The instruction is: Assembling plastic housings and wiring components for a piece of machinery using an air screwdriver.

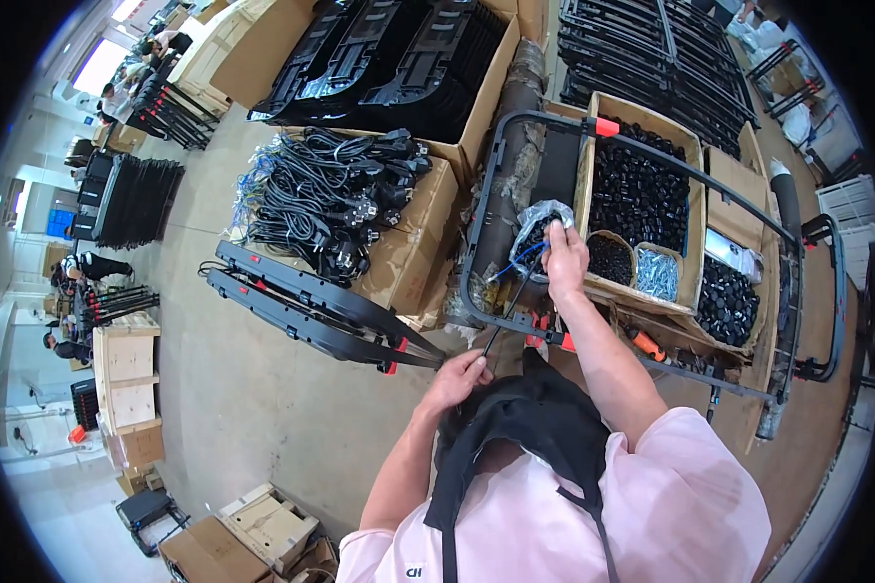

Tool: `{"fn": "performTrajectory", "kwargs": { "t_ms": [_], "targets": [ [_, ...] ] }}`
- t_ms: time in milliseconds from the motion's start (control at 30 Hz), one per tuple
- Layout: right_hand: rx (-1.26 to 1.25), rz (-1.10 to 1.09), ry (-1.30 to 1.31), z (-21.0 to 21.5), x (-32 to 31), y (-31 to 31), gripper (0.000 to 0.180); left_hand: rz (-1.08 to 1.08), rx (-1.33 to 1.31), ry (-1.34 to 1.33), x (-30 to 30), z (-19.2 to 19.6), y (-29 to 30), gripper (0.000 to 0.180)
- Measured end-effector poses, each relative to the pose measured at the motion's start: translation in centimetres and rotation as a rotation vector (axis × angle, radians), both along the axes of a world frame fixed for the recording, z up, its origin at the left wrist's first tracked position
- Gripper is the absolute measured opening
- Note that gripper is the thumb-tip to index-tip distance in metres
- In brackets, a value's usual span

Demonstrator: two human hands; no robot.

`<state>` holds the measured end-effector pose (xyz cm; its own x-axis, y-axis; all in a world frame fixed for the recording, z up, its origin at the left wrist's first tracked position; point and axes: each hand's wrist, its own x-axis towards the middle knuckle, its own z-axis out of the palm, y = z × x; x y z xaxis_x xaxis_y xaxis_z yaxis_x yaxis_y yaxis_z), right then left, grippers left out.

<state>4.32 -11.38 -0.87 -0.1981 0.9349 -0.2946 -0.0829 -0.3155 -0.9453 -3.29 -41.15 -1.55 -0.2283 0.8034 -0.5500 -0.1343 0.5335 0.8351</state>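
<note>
At eleven o'clock a carton of coiled black power cords (331,199); at two, a box of black caps (642,194). The black tubular frame (481,209) rings the clear plastic bag (542,219) at centre. Right hand (566,260) pinches inside it; left hand (462,374) grips a thin black rod (511,299).

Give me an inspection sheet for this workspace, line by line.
Surface: grey floor; no bench seen.
Job's things: black tube frame; clear bag of small black parts; thin rod.
Clutter: cartons of black caps, tub of screws, black panels.
Hands: right hand at the bag; left hand on the rod's lower end.
Cables: power cords piled on a carton; blue wire by the bag.
Surroundings: stacked frames, other workers far left.
</note>
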Motion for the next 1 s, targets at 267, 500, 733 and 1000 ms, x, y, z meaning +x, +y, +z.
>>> {"fn": "performTrajectory", "kwargs": {
  "t_ms": [267, 500, 733, 1000],
  "targets": [
    [0.197, 0.540, -0.487, 3.3, -0.6, 3.7, 0.045, 0.118, 0.017, -0.230, 0.4, -1.0, 4.3, 0.026],
    [0.149, 0.656, -0.690, 0.7, -1.1, -1.8, 0.041, 0.195, 0.057, -0.289, 0.6, -2.1, 4.6, 0.025],
    [0.388, 0.652, -0.719, 0.8, -3.5, -2.8, 0.038, 0.287, 0.084, -0.297, 1.0, -1.1, 5.2, 0.020],
    [0.385, 0.654, -0.688, 0.6, -4.0, -2.1, 0.039, 0.356, 0.055, -0.312, 1.3, -3.3, 5.7, 0.022]
  ]
}}
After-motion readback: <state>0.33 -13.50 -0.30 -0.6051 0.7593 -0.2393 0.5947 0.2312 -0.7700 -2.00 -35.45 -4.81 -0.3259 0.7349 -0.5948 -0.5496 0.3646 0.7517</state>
